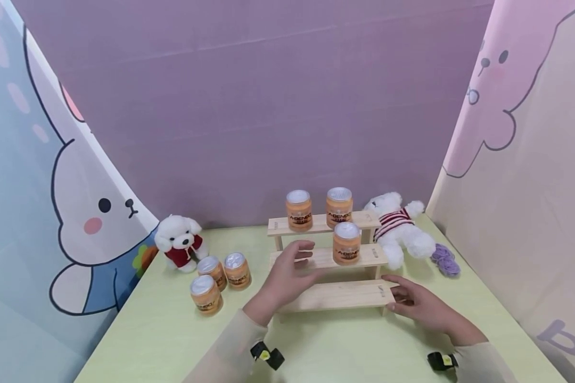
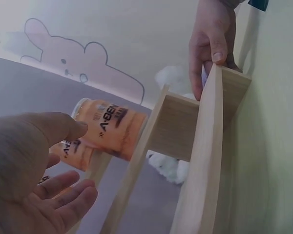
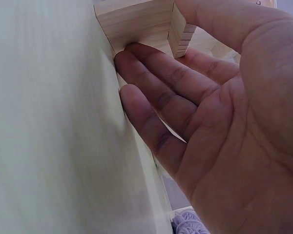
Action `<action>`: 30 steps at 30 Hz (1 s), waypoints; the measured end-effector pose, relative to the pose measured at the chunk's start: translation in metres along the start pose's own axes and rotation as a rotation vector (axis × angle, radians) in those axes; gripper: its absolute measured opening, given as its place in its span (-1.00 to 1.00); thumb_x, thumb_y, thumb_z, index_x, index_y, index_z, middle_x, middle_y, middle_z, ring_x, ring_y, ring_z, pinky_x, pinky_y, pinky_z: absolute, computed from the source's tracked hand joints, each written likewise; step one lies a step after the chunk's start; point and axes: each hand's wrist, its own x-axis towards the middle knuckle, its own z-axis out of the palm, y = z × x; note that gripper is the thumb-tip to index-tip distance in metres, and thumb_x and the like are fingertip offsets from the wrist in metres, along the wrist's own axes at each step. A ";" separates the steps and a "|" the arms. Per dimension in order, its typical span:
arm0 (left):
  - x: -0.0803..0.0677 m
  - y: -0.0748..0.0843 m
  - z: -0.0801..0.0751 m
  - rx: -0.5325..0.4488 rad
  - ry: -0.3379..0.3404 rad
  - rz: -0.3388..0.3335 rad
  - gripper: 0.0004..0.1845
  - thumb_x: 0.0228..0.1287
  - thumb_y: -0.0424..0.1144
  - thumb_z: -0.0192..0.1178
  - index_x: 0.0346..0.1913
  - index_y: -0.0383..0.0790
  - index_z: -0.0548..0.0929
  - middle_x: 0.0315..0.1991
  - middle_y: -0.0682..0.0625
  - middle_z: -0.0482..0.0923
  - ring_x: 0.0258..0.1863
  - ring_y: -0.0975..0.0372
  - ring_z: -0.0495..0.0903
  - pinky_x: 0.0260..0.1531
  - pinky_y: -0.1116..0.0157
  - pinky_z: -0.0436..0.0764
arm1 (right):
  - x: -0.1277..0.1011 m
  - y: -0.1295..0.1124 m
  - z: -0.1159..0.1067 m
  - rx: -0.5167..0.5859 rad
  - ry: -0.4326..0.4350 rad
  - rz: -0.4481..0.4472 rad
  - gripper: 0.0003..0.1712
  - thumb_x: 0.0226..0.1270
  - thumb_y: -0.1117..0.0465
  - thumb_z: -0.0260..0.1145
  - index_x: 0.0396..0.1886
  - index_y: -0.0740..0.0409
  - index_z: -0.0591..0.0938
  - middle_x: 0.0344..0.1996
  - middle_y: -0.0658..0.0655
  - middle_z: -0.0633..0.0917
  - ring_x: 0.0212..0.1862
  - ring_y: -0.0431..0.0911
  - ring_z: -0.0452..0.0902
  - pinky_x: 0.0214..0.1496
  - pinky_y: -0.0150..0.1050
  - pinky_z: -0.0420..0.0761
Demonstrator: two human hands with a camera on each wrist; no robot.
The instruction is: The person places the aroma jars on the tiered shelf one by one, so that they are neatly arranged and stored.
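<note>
On the pale green table (image 1: 163,330), w/ a purple backdrop behind and cartoon-bear panels either side, stands a three-step wooden rack (image 1: 335,296), roughly centre. Right hand (image 1: 419,306) rests at the rack's bottom-right end: thumb on top of the lowest board, fingers (image 3: 151,83) straight and close together, tips against the end leg just above the tabletop, nothing curled round it. Left hand (image 1: 287,276) hovers in front of the middle step, fingers relaxed and slightly apart, holding nothing; wrist view shows the palm open near the orange jars. White plush bear in a striped top (image 1: 399,229) lies just right of the rack, touching its upper end; a smaller white plush dog in red (image 1: 179,242) sits well off to the left. Two orange jars w/ silver lids stand on the top step (image 1: 318,208), one on the middle step (image 1: 347,243), three more grouped on the table (image 1: 219,282) beside the dog. Small purple knitted piece (image 1: 445,259) lies right of the bear.
</note>
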 end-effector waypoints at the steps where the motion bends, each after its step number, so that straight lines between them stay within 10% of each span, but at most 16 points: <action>1: -0.002 0.000 -0.003 0.001 0.007 0.004 -0.33 0.27 -0.29 0.52 0.39 -0.20 0.46 0.35 -0.02 0.48 0.29 0.06 0.55 0.28 0.21 0.58 | 0.000 0.001 0.000 -0.005 0.000 -0.001 -0.13 0.49 0.18 0.40 0.62 0.30 0.19 0.10 0.28 0.74 -0.01 -0.04 0.71 -0.03 -0.28 0.70; 30: -0.083 -0.010 -0.105 -0.009 0.367 0.110 -0.40 0.31 -0.51 0.41 0.36 -0.22 0.46 0.22 -0.07 0.60 0.23 -0.04 0.60 0.26 0.17 0.60 | -0.001 0.003 0.000 0.012 -0.002 0.012 -0.13 0.50 0.18 0.39 0.64 0.23 0.19 0.16 0.31 0.70 0.09 -0.02 0.70 0.05 -0.30 0.68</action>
